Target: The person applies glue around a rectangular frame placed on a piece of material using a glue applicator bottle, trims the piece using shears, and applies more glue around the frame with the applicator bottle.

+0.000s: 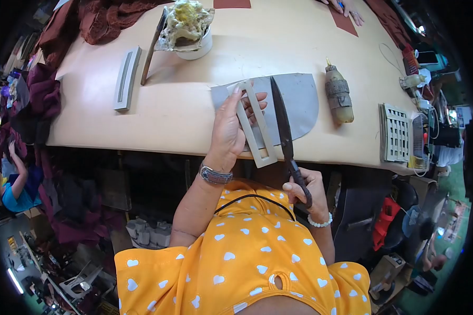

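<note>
The left hand (229,128) pinches a pale frame (260,122) near its top, fingers showing through the opening; the right hand (310,191) is curled around the handles of the scissors (284,126), blades apparently together. The step in hand looks like readying these 2 for a cut; that would call for parting the blades clear of the left fingers. The frame's lower end overlaps the near edge of the counter (173,121). Bare room lies left of the grey sheet (302,105); rightward, the bottle (340,97) limits swing.
</note>
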Tool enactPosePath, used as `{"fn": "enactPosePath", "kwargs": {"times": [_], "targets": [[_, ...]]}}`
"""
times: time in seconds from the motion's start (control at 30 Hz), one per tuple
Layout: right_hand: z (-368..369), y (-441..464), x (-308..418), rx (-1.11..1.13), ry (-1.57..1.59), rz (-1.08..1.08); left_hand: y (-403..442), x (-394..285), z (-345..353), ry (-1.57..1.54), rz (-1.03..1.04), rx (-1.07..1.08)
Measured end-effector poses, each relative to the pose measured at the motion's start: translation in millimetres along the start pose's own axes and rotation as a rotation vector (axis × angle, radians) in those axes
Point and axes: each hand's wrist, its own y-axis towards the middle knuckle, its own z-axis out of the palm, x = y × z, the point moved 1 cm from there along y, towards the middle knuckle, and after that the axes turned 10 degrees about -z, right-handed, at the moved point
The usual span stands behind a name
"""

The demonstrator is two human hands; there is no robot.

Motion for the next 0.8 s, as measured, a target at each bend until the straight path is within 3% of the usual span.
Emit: {"fn": "enactPosePath", "kwargs": {"times": [0.23, 0.47, 0.7, 0.8], "targets": [[-9, 2, 18, -0.022, -0.193, -0.03, 0, 0, -3, -0.013, 0.007, 0.076], [4, -2, 7, 0.111, -0.049, 0.078, 1, 4, -4, 0.065, 0.048, 0.084], [-1, -7, 2, -0.086, 0.128, -0.071, 3, 7, -9, 0.089, 0.067, 0.038], [-14, -23, 7, -0.352, 0.26, -0.24, -2, 4, -4, 0.039, 0.02, -0.014]]}}
